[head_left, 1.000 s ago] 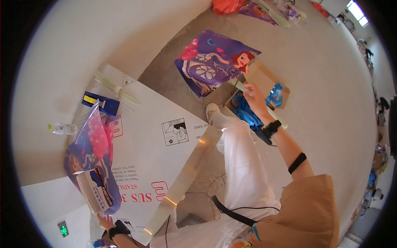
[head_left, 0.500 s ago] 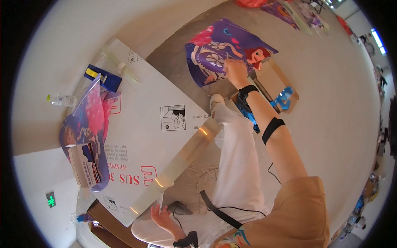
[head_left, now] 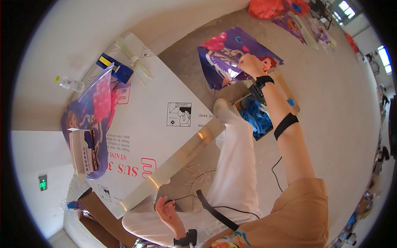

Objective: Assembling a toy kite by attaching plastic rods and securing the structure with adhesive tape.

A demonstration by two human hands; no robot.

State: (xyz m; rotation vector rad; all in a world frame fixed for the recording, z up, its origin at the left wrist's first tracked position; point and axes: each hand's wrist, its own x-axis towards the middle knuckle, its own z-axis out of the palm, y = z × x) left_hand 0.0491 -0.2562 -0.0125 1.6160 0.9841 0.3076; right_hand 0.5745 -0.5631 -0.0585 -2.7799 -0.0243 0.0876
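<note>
At the upper middle, my right hand [head_left: 250, 66] is closed on a purple printed sheet [head_left: 225, 72], a thin, glossy piece with pink shapes and a red-haired cartoon figure. The sheet hangs out at arm's length over the floor beyond my knee. My left hand [head_left: 167, 213] is near my lap, its fingers slightly bent and apart, with nothing visible in it. Beneath my right wrist stands an open box [head_left: 269, 131] filled with blue strips [head_left: 253, 115].
To the left, a white printed board [head_left: 149, 91] bears a blue tape dispenser [head_left: 118, 71], pale thin sticks [head_left: 131, 57], another purple sheet [head_left: 97, 107] and a small carton [head_left: 78, 153]. A plastic bottle [head_left: 70, 83] is beside it. A cardboard box [head_left: 103, 213] stands lower left.
My right hand and the purple sheet have moved right within the view. More of the box of blue strips shows. My left hand has shifted slightly right; the whole view has shifted too.
</note>
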